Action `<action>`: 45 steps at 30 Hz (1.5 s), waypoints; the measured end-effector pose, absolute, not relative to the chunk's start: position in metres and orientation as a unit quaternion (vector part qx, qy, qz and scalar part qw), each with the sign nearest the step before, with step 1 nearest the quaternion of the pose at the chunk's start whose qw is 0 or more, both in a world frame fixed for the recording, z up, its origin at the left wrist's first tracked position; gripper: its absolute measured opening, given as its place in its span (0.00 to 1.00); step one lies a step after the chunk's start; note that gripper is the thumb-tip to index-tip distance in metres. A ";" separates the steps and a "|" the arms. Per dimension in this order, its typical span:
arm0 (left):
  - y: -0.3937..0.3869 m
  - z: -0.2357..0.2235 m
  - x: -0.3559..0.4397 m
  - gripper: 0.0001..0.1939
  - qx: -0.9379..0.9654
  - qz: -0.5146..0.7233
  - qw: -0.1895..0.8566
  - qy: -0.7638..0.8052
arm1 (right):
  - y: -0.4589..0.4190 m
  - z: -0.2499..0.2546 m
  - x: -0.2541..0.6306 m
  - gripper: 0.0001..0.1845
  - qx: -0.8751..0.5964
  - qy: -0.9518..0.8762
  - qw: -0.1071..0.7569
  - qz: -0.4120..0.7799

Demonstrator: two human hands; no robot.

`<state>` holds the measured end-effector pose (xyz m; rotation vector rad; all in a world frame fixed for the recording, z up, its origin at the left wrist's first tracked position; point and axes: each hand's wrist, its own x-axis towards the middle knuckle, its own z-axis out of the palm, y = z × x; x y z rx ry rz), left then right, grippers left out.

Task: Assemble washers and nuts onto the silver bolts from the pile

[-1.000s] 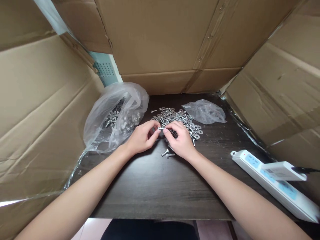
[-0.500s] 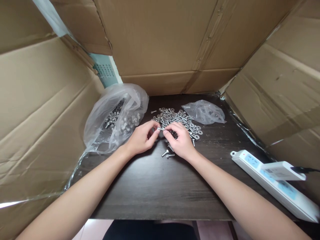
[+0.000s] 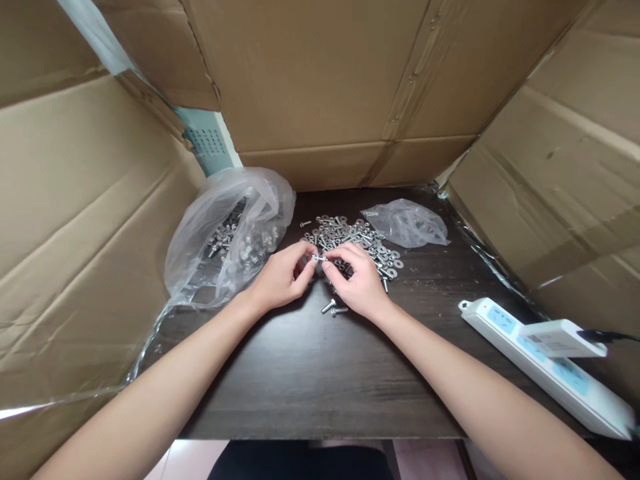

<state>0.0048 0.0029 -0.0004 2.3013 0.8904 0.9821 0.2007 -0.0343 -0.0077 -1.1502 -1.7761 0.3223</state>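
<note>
My left hand (image 3: 283, 277) and my right hand (image 3: 356, 280) meet over the dark wooden table (image 3: 300, 373), fingertips pinched together on a small silver bolt (image 3: 319, 258) held between them. Just behind the hands lies a loose pile of silver bolts and washers (image 3: 357, 239). Two loose bolts (image 3: 333, 309) lie on the table under my right wrist. A large clear plastic bag (image 3: 227, 233) with more metal parts in it sits to the left of my left hand.
A smaller crumpled clear bag (image 3: 407, 223) lies behind the pile on the right. A white power strip (image 3: 545, 363) with a plug in it runs along the right side. Brown cardboard walls (image 3: 325, 80) enclose the table on the left, back and right.
Both hands stay pinched on the bolt in nearly the same spot. The view has shifted slightly to the left.
</note>
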 end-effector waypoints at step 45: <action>0.001 0.001 0.005 0.05 0.837 0.376 0.233 0.321 | -0.034 -0.006 0.202 0.09 -0.499 -0.718 0.467 0.133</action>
